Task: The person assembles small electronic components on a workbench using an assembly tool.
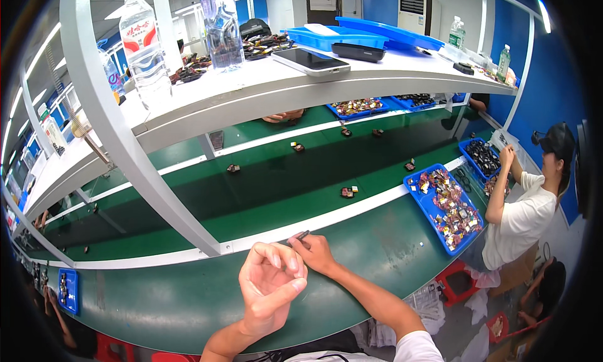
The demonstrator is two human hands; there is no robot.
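Note:
My left hand (269, 285) is raised over the green bench (163, 299), palm turned up, fingers loosely curled and empty. My right hand (314, 252) rests just behind it on the bench and pinches a thin dark pen-like tool (299, 237) that points toward the white strip of the conveyor. Small dark and coloured parts (347, 191) lie on the green conveyor belt (276, 186) beyond my hands.
A blue tray (414, 195) of small coloured parts sits at my right. A co-worker in a white shirt (524, 217) works beside it. A white shelf (251, 86) overhead carries water bottles, a phone and blue trays. A slanted white post (151, 173) stands left of my hands.

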